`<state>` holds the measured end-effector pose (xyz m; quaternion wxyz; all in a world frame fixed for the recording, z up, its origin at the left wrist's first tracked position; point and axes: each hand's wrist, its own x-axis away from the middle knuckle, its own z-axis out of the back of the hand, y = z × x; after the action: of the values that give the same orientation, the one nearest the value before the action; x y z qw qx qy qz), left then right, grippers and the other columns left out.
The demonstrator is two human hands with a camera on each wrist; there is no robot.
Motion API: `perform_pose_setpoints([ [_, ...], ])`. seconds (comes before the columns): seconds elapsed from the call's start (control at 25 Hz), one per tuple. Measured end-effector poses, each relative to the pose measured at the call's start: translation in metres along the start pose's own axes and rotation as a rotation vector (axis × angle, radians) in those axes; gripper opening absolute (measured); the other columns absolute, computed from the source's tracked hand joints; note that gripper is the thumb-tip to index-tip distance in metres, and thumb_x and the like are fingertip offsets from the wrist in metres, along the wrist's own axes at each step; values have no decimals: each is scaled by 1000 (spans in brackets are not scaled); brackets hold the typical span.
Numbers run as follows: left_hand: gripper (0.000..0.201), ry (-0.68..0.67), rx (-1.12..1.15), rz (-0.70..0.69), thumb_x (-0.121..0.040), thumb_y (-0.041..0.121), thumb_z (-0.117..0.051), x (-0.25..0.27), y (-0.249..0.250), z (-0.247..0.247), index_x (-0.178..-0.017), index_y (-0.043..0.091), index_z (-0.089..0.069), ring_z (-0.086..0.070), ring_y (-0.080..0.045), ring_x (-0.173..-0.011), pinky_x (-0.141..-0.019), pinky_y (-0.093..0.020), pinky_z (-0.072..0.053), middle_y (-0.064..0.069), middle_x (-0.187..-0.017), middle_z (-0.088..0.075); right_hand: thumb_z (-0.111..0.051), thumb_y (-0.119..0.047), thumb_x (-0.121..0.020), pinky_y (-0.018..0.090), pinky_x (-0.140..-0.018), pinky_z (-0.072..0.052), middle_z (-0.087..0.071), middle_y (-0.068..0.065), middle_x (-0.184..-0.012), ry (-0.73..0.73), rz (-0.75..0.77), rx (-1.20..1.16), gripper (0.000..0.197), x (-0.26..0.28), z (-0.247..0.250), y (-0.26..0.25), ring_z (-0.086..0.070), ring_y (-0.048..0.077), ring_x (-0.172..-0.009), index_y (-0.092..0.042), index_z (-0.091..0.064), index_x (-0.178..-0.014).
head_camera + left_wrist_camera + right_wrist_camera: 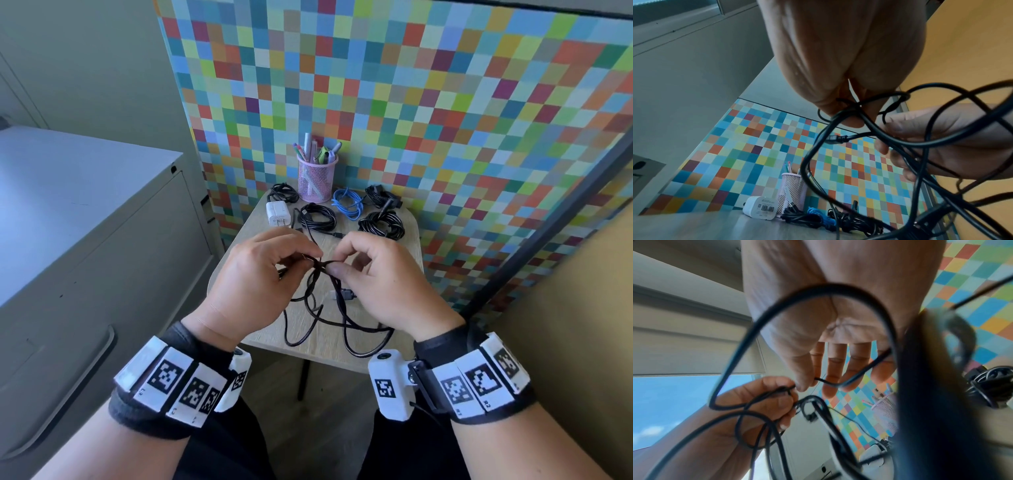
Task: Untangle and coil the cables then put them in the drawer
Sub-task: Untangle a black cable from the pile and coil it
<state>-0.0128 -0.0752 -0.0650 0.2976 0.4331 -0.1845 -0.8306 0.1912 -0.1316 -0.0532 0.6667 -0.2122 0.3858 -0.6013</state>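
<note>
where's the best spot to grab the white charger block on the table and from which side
Judging from the head view, take the white charger block across its two long flat sides, coming straight down from above. It lies flat on the table with its prongs pointing toward the person, so avoid that end. A black coiled cable sits just behind it and another coil lies to its right, so a top approach seems clearest.

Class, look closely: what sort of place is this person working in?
Probably an office corner: a grey metal filing cabinet beside a small wooden table holding a pink mesh pen cup, a white plug-in charger and coiled cables.
</note>
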Motion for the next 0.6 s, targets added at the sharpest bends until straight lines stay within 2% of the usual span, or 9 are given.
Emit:
perform_pose_setpoints([
  [0.04, 21, 5, -10, 17, -88, -4, -75, 0, -3, 1, -98, 14, -79, -70, -10, -84, -77, -30, -60, 8, -97, -72, -77, -23, -93, 20, -49, -36, -61, -8, -63, 15, 4, 9, 18, 0, 3, 1, -46, 6, -48, -28, -66, -79],
  [0.08, 21, 10, -21, 35, -89, -3, -74, 1, -6, 2, -98, 15, -79, -70, -10, -83, -76, -31, -60, 9, -97, -72, -77, -23, -93, 19, -48, -35, -61, -8, -63, 37, 3, 11, 19, 0, 7, 3, -46, 6, -47, -27, -66, -77],
  [0.16, 22, 14, -54, 64, -89, -3, -73, 4, -8, 1, -98, 17, -78, -69, -9, -81, -74, -31, -60, 10, -95, -72, -78, -20, -92, 12, -49, -33, -60, -18, -61, 83, -16, 23, 20, -1, 12, 8, -48, 5, -48, -24, -67, -75],
  [0.24, 21, 25, -74, 87, -88, 0, -76, 6, -7, -2, -96, 18, -79, -67, -8, -77, -70, -32, -59, 11, -92, -71, -80, -20, -89, 13, -52, -36, -60, -23, -64, 130, -26, 54, 19, 0, 12, 13, -51, 6, -53, -24, -68, -75],
  [0.32, 16, 46, -64, 101, -86, 2, -79, 7, -4, -7, -93, 17, -78, -66, -10, -72, -67, -32, -58, 9, -88, -70, -84, -20, -86, 20, -59, -44, -63, -19, -76, 183, -27, 72, 16, 2, 8, 15, -55, 11, -64, -27, -70, -81],
  [0.4, 15, 68, -57, 115, -85, 3, -81, 6, 0, -10, -91, 16, -77, -65, -12, -70, -66, -32, -57, 8, -85, -68, -84, -18, -84, 18, -66, -46, -64, -17, -86, 214, 8, 63, 18, 7, 4, 13, -56, 12, -72, -27, -70, -90],
  [0.52, 17, 114, -54, 134, -83, 3, -82, 5, 5, -11, -86, 16, -72, -63, -11, -68, -64, -29, -54, 10, -79, -66, -77, -16, -92, 11, -61, -38, -62, -25, -78, 161, 48, -26, 8, 9, 4, 6, -53, 7, -62, -24, -74, -91],
  [0.6, 18, 129, -46, 122, -82, 2, -83, 2, 10, -12, -84, 15, -71, -64, -12, -69, -64, -28, -54, 8, -79, -67, -72, -23, -97, 11, -57, -36, -62, -24, -65, 58, 23, -72, 12, 9, 4, -2, -53, 4, -56, -21, -77, -87],
])
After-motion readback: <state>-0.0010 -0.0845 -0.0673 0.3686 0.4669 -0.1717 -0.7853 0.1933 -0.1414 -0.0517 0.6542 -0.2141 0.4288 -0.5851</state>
